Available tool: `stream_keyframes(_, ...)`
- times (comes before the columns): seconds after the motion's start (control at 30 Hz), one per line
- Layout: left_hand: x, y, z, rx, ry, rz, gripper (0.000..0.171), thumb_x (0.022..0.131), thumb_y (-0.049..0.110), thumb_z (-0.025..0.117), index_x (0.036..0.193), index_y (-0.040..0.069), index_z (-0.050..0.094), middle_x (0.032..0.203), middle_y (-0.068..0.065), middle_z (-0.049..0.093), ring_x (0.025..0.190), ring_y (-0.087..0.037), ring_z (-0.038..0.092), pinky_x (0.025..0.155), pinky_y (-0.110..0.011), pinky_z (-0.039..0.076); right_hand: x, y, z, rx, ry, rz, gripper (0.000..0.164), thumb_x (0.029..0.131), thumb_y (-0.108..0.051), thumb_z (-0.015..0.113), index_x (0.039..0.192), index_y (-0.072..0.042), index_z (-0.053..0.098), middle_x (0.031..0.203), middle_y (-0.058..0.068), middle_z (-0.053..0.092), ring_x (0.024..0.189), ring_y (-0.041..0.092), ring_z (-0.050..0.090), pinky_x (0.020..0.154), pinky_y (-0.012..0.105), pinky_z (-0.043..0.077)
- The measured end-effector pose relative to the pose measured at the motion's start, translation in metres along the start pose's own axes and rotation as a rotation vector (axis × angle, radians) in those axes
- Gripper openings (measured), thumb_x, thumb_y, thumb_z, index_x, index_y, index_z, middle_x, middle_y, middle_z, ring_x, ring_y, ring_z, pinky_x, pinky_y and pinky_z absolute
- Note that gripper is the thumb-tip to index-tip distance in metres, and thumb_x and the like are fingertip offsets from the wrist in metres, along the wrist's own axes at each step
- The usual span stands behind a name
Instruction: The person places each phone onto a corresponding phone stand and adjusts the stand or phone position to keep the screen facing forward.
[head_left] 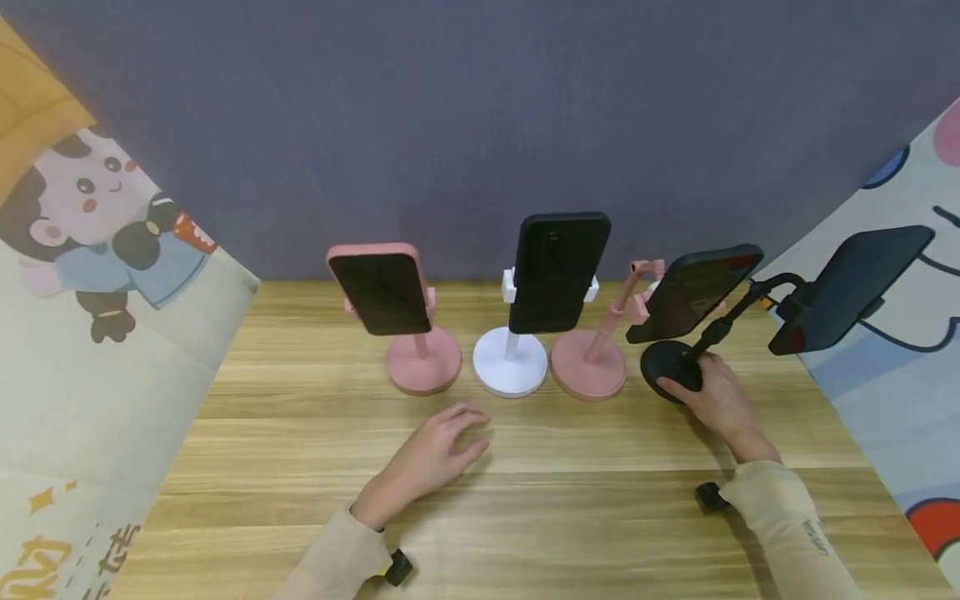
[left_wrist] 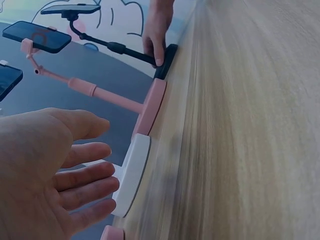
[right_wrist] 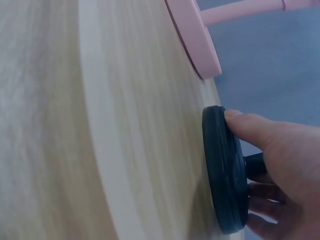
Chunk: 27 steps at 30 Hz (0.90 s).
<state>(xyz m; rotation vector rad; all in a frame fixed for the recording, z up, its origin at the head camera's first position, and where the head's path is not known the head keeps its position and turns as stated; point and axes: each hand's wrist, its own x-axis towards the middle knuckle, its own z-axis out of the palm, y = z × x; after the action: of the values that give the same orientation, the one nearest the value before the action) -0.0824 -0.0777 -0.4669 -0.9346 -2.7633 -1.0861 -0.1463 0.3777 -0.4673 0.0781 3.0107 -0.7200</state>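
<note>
At the right end of a row, my right hand (head_left: 720, 404) grips the round base of a black phone stand (head_left: 670, 371). In the right wrist view the thumb (right_wrist: 245, 122) lies on one side of the base and the fingers bend at the other. A dark phone (head_left: 855, 287) sits tilted in this stand's clamp. My left hand (head_left: 431, 450) is in front of the row with loosely bent fingers, holding nothing. Nearest to it are a pink phone stand (head_left: 424, 367) and a white phone stand (head_left: 510, 367).
Another pink phone stand (head_left: 588, 367) stands between the white and black ones, bearing a dark phone (head_left: 690, 292). The white stand carries a black phone (head_left: 558, 271); the left one, a pink-cased phone (head_left: 381, 287). Behind the wooden table (head_left: 570, 517) rises a grey-blue panel (head_left: 450, 125).
</note>
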Motion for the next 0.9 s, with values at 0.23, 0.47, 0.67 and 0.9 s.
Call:
stream_keyframes(0.23, -0.004, 0.002, -0.003, 0.007, 0.002, -0.013, 0.034, 0.096, 0.02, 0.074, 0.125, 0.005, 0.07, 0.127, -0.008, 0.068, 0.12, -0.024, 0.066, 0.106, -0.041, 0.053, 0.005, -0.006, 0.004, 0.009, 0.0, -0.022, 0.099, 0.099, -0.057, 0.061, 0.15, 0.021, 0.028, 0.149, 0.045, 0.031, 0.136, 0.062, 0.034, 0.108, 0.075, 0.032)
stream_keyframes(0.47, -0.012, 0.002, -0.004, 0.016, 0.006, -0.027, 0.033, 0.095, 0.021, 0.075, 0.125, 0.006, 0.071, 0.124, -0.006, 0.069, 0.117, -0.023, 0.067, 0.104, -0.039, 0.055, 0.009, -0.011, 0.008, -0.003, 0.009, -0.015, 0.098, 0.099, -0.057, 0.062, 0.149, 0.021, 0.03, 0.149, 0.045, 0.031, 0.136, 0.061, 0.034, 0.108, 0.075, 0.033)
stream_keyframes(0.67, -0.02, 0.002, -0.007, 0.015, 0.008, -0.056, 0.033, 0.094, 0.02, 0.075, 0.124, 0.007, 0.071, 0.125, -0.006, 0.069, 0.117, -0.023, 0.066, 0.104, -0.041, 0.055, 0.009, -0.011, 0.011, 0.003, 0.028, -0.02, 0.097, 0.099, -0.057, 0.061, 0.149, 0.02, 0.031, 0.149, 0.044, 0.032, 0.136, 0.06, 0.035, 0.109, 0.075, 0.033)
stream_keyframes(0.9, -0.028, -0.001, -0.007, 0.01, 0.022, -0.071, 0.033, 0.094, 0.019, 0.075, 0.124, 0.006, 0.071, 0.129, -0.009, 0.068, 0.121, -0.026, 0.065, 0.106, -0.043, 0.053, 0.0, -0.009, 0.011, -0.002, 0.088, -0.056, 0.088, 0.101, -0.049, 0.062, 0.142, 0.025, 0.037, 0.143, 0.046, 0.038, 0.13, 0.061, 0.04, 0.106, 0.074, 0.036)
